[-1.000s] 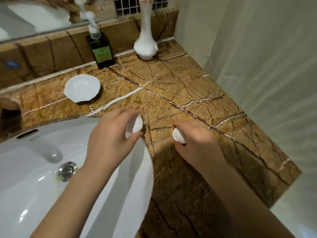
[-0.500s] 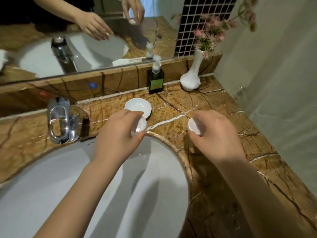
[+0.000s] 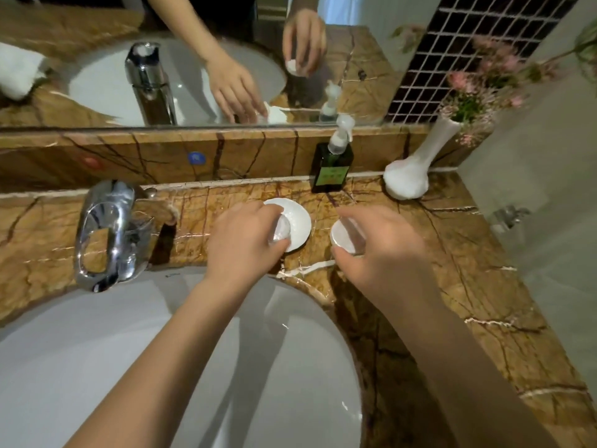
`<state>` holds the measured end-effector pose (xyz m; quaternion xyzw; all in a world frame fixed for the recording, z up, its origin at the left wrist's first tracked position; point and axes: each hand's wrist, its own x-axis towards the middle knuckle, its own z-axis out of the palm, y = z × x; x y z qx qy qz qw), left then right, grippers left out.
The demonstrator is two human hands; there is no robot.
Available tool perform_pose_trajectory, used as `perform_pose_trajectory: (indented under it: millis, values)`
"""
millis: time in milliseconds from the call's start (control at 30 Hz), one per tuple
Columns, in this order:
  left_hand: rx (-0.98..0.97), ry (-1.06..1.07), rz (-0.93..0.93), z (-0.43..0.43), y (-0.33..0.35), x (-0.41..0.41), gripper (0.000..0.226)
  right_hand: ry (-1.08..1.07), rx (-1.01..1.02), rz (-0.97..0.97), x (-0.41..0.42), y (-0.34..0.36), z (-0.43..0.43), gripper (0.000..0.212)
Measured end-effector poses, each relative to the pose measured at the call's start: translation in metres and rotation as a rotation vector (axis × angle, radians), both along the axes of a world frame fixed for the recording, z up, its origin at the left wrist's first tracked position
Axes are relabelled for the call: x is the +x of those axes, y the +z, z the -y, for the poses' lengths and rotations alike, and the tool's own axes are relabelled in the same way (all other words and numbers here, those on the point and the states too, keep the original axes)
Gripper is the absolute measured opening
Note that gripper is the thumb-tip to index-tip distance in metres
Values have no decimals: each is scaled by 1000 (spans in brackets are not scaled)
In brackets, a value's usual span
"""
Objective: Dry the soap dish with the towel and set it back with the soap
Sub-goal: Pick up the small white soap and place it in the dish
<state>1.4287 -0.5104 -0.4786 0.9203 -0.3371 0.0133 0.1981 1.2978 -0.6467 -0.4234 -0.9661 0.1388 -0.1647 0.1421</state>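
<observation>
Head view: the white scalloped ceramic soap dish (image 3: 298, 224) sits on the brown marble counter (image 3: 452, 270). Over the dish, the left hand (image 3: 240, 244) pinches a small white soap piece (image 3: 280, 229). Right of the dish, the right hand (image 3: 378, 250) grips another round white soap (image 3: 340, 237).

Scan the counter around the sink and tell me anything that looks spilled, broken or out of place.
Nothing looks spilled or broken. The soap dish sits flat on the marble counter, and each hand, the left hand and the right hand, holds a small white soap piece. The pump bottle and vase stand upright.
</observation>
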Motion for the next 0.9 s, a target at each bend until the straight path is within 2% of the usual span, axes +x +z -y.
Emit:
perform_pose_trajectory:
  millis: [233,567,733,900]
  values:
    - [21,5,-6,14,-9,9,35,-5,40,-60,19,-12,13,43]
    - [90,-46,-53,13,-8,17,56,44,100,-55,31,-20,16,47]
    - [90,-11,23,-11,3,20,57,110,122,14,52,-27,5,40]
    - [94,82,43,-39,8,23,52,39,126,-166,89,-36,-11,50]
